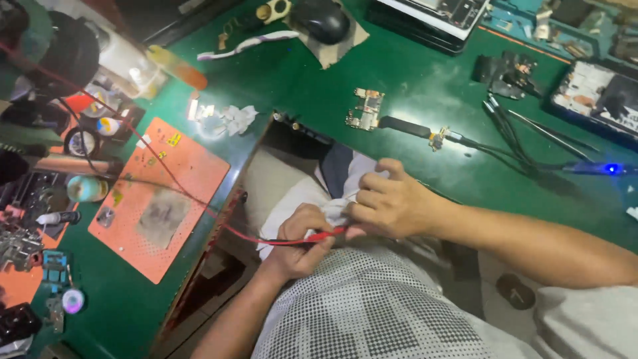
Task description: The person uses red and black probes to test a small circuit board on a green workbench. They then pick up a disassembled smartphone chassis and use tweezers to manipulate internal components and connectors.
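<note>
My left hand [300, 240] sits low over my lap, its fingers closed around a thin red probe [319, 235] whose red lead [166, 174] runs up and left across the orange mat. My right hand [389, 201] is just right of it, pinching a white cloth or tissue [332, 211] against the probe's end. Both hands touch each other in front of the green bench edge [242, 174].
An orange work mat [163, 199] lies left. A small circuit board [367, 110] and a black-handled tool [405, 126] rest on the green bench top, tweezers [525, 129] to the right, a crumpled tissue [234, 119], a computer mouse [323, 20], and phone parts at the far edge.
</note>
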